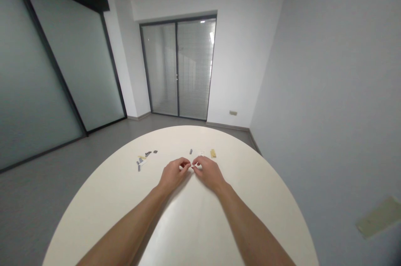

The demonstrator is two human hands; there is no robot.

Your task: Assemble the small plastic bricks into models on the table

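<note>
Left hand (173,174) and right hand (209,173) curled together above the desk (194,224), around a tiny pale piece (192,167), mostly hidden, grip unclear, small grey and yellow parts (141,160) left

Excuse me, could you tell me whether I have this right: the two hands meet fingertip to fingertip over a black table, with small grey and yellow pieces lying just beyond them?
Not quite: the table is off-white, not black, as the head view shows. The rest stands: the left hand and right hand meet fingertip to fingertip, with small grey and yellow pieces just beyond them.
</note>
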